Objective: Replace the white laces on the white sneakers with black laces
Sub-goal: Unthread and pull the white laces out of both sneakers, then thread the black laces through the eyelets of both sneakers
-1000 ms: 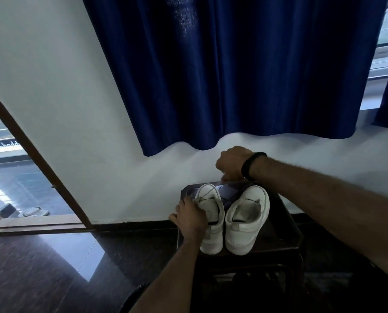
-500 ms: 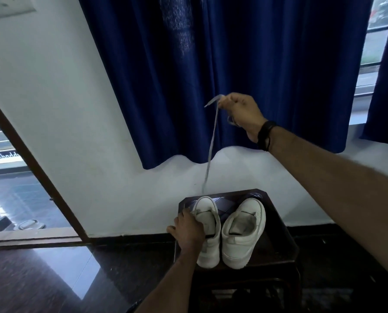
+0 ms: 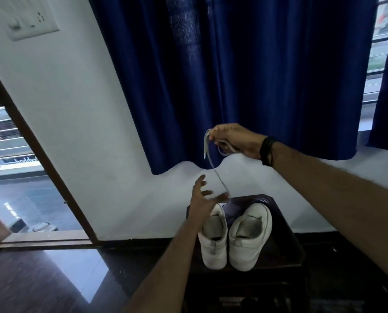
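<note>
Right hand: the right hand [image 3: 235, 140] is raised in front of the dark blue fabric curtain [image 3: 233, 75], fingers curled round a bunched loop of the flat white shoelace [image 3: 211, 159]; a black band [image 3: 267, 150] sits on its wrist.

White lace: the flat white shoelace hangs from the right hand in a slack, wavy line, one short tipped end dangling just below the fingers, the longer run dropping to the left hand's fingertips above the stool. It appears clear of both shoes.

Left hand: the left hand [image 3: 203, 199] is held above the toe of the left shoe, fingers spread and mostly straight, gripping nothing firmly; the lower end of the lace passes at its fingertips, and whether it touches them I cannot tell.

Sneakers: two white low-top leather sneakers stand side by side, heels toward the camera, on the dark wooden stool [image 3: 285, 245]. The left sneaker [image 3: 213, 242] and the right sneaker [image 3: 249, 238] nearly touch; no lace shows on either one. The left forearm covers part of the left sneaker's near side.

Black laces: none visible that I can make out.

Surroundings: pale wall behind the stool, a white switch plate [image 3: 32, 21] high on the left, a brown door frame [image 3: 41, 163] slanting down to the glossy dark floor [image 3: 41, 285].
</note>
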Demonstrator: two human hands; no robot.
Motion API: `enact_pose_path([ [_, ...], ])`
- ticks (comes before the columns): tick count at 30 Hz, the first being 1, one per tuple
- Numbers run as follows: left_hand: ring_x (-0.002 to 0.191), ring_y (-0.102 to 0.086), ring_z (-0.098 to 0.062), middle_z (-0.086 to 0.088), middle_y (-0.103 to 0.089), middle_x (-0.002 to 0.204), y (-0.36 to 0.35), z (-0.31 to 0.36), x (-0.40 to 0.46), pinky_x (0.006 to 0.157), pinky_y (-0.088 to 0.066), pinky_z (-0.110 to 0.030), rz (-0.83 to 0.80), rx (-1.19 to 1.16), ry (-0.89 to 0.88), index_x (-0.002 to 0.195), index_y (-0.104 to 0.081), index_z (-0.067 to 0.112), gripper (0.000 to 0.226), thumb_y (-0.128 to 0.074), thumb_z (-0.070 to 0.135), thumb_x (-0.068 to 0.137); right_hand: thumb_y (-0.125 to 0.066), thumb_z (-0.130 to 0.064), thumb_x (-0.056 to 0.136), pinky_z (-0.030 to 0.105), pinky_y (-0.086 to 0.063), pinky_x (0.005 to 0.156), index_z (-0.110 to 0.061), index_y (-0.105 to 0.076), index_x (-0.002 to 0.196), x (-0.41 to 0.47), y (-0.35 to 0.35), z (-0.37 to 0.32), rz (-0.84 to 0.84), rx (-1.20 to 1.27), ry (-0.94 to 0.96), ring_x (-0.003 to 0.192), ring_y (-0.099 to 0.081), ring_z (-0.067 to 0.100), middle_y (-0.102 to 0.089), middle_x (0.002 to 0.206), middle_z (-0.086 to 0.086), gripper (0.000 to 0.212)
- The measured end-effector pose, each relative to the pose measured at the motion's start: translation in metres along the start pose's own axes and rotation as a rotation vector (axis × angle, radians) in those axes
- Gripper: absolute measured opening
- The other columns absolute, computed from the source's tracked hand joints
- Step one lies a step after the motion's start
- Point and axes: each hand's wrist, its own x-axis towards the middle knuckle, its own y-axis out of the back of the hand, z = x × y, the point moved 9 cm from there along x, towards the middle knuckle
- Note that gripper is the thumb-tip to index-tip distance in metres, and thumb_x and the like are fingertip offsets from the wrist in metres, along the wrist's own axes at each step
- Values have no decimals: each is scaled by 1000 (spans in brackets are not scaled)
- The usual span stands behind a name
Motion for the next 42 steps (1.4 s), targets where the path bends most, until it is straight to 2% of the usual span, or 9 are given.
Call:
enact_pose_path([
  [6,89,-63,-26,-23,-62,118,16,37,-48,79,-53,-34,-451,-583,243,140,-46,7,69,-70,39,84,-51,-32,101,24,-35,52,-13,-68,88,-6,-96,0,-114,-70,-11,56,-42,10,-56,64,-7,28],
  [10,94,-64,-22,-18,-66,116,90,35,-77,90,-49,-33,-200,-742,242,127,-59,8,80,-53,72,79,-56,-27,97,19,-46,56,-7,-66,81,-27,-188,10,-199,-387,47,58,-57,2,-62,70,0,27],
  [13,106,-65,-22,-12,-69,117,142,3,-105,102,-48,-35,-17,-696,342,122,-65,10,76,-51,73,81,-53,-23,95,37,-52,77,-7,-67,83,-45,-262,34,-306,-527,57,82,-63,19,-67,85,7,23],
  [18,62,-64,-15,-6,-69,73,197,-103,-155,55,-51,-24,209,-604,587,88,-66,10,35,-43,33,101,-58,-36,91,32,-37,79,-24,-74,95,-70,-344,85,-357,-879,161,93,-48,19,-52,100,-2,20],
  [21,52,-56,-15,-6,-61,55,208,-171,-175,51,-43,-22,205,-545,714,80,-57,7,29,-42,26,96,-68,-30,84,29,-48,75,-27,-76,92,-73,-366,122,-309,-815,112,92,-63,21,-68,96,-2,12],
  [27,72,-57,-19,-13,-57,91,228,-319,-201,50,-49,-27,339,-297,931,101,-57,8,14,-55,21,94,-68,-31,83,29,-53,77,-28,-74,98,-86,-408,234,-472,-778,-170,95,-66,19,-72,102,-2,17],
  [31,118,-55,-30,-14,-55,132,219,-369,-221,67,-50,-35,386,-350,1097,131,-51,6,41,-61,24,95,-61,-26,87,32,-54,84,-25,-73,104,-102,-426,312,-591,-801,-343,103,-65,24,-70,111,5,21],
  [37,124,-49,-33,-13,-47,141,204,-389,-235,91,-48,-45,295,-260,1255,142,-42,9,75,-58,60,88,-55,-19,87,36,-54,84,-23,-69,107,-121,-434,370,-679,-799,-449,105,-63,25,-67,114,5,24],
  [42,108,-60,-31,-15,-62,120,207,-365,-198,90,-55,-43,369,7,1035,126,-58,3,58,-62,49,91,-57,-16,90,31,-45,69,-18,-65,108,-102,-411,345,-603,-770,-379,102,-62,27,-65,112,7,20],
])
